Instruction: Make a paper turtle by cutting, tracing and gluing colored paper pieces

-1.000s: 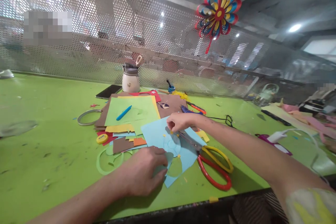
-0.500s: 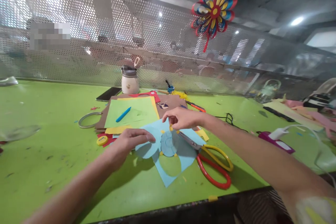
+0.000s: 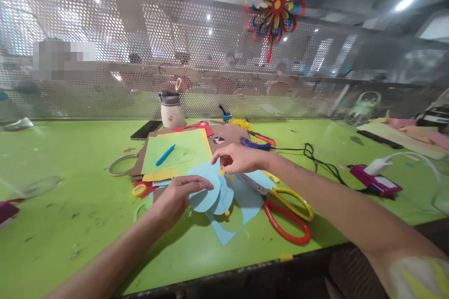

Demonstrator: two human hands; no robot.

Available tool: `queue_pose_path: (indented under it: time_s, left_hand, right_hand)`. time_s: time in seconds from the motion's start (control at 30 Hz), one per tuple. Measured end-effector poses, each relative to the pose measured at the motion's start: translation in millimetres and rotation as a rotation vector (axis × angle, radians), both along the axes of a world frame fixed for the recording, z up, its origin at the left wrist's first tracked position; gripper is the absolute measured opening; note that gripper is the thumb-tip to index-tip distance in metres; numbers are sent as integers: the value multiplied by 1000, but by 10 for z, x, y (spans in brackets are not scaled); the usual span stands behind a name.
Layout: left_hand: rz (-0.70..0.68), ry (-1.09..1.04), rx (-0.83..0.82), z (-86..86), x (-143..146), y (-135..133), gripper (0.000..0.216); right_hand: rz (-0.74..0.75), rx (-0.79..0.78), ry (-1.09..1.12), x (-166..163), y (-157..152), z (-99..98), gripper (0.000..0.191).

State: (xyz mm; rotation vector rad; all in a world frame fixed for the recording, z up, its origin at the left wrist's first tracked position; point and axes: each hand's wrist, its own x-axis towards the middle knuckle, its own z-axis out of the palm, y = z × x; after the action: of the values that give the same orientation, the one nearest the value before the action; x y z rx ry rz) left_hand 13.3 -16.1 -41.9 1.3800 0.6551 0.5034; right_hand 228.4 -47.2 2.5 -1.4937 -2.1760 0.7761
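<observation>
My left hand [image 3: 187, 191] has its fingers closed over a light-blue paper circle [image 3: 205, 197], the thumb mostly hidden. This circle overlaps the left part of a blue paper disc [image 3: 225, 198] with small yellow tabs around its edge. My right hand [image 3: 233, 159] pinches the disc near its top, at a yellow tab [image 3: 221, 171]. Beneath both lies a blue paper sheet [image 3: 250, 201] with round cut-outs. Large scissors [image 3: 287, 215] with one yellow and one red handle rest on the sheet, below my right forearm.
Behind my hands, a blue marker [image 3: 165, 154] lies on green paper [image 3: 185, 142], stacked over brown card. A white bottle [image 3: 171, 112] stands near the perforated screen. A yellow round tape [image 3: 139, 190] is at left, a purple power strip [image 3: 375, 180] at right.
The blue circle in my left hand has moved right, over the tabbed disc. The disc now looks tilted and partly covered. My right hand keeps its pinch at the top; the scissors stay put.
</observation>
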Motion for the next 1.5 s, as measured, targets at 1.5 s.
queue_pose_path:
  time_s: [1.5]
  left_hand:
    - [381,-93,150,48,-16,-174,16]
  right_hand:
    - [-647,2,574,-614,-322,-385,11]
